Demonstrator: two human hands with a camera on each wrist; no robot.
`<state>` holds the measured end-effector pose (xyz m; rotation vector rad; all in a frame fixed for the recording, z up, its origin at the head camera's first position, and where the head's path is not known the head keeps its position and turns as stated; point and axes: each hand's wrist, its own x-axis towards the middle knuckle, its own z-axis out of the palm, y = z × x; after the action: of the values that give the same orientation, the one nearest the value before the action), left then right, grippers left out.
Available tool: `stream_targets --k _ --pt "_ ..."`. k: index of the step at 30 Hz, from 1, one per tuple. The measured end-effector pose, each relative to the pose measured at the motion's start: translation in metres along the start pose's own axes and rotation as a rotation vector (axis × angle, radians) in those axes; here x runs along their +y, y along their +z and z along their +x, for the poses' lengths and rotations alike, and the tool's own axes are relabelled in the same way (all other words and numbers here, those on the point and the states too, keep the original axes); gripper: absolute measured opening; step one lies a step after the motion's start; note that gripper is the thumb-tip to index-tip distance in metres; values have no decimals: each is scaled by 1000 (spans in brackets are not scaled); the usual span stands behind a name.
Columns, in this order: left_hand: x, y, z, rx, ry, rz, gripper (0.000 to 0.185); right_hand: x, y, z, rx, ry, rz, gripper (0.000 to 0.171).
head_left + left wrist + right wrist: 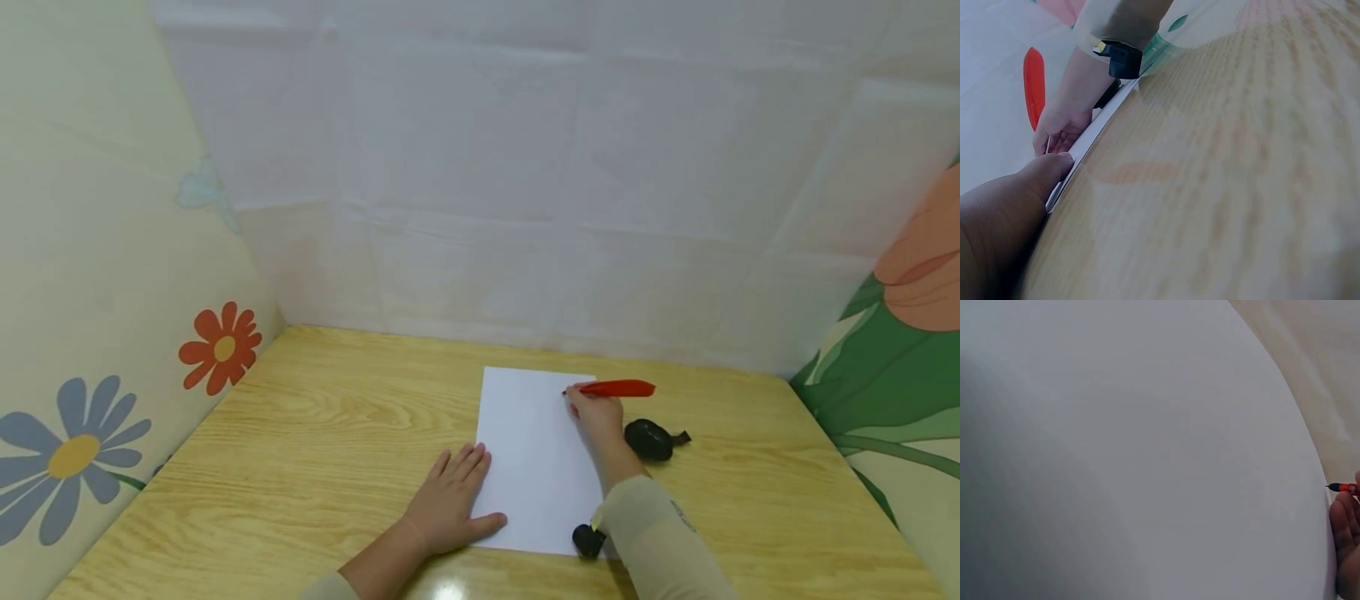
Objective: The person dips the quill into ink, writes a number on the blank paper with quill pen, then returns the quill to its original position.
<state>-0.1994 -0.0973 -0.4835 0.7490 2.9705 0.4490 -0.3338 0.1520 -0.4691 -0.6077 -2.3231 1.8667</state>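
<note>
My right hand pinches a red feather pen near its dark tip, close over the upper right part of a white sheet of paper. In the right wrist view, the pen's black point and red barrel show at the right edge beside curled fingers. The sheet carries no visible marks. My left hand lies flat with fingers spread, its fingertips and thumb over the paper's left edge. From the left wrist view, the red plume stands up above the writing hand.
A rounded black object with a short tab lies on the wooden table, just right of the right wrist. A small black camera hangs at the right cuff. White sheeting rises behind the table, with flower-printed panels on both sides.
</note>
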Motion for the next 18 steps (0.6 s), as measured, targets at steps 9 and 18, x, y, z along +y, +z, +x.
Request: stream_targets --k 9,18 --pt "2 -2 -1 -3 -6 -13 92 -1 -1 -1 -2 33 8 33" --pt "4 -4 -1 -7 -10 -14 92 -1 0 -1 -11 10 7 32"
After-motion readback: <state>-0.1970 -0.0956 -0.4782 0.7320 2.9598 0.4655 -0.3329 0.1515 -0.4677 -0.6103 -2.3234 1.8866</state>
